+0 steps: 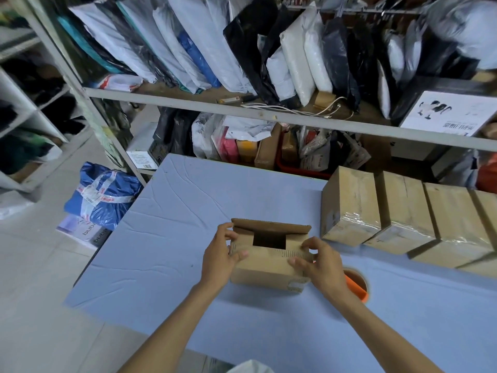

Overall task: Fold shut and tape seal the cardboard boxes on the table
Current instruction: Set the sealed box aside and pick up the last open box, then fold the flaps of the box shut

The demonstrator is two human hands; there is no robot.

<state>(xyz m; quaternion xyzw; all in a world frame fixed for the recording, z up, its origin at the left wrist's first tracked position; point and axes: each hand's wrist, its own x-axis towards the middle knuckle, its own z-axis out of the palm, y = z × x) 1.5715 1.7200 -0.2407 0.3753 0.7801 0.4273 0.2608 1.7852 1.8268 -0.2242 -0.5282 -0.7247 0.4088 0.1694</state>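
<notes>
— Brown cardboard box (265,265), where is it?
— On the blue tabletop (174,211), held between both hands, with a dark gap open on top.
— How are the hands?
— The left hand (219,255) grips its left end. The right hand (320,261) pinches the right flap. A tape roll (359,288) lies just past the right wrist.

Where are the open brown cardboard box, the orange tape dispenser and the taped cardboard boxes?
open brown cardboard box (266,270), head view, near wall
orange tape dispenser (356,289), head view, orange handle
taped cardboard boxes (349,197), head view, leftmost box's upper face
</notes>
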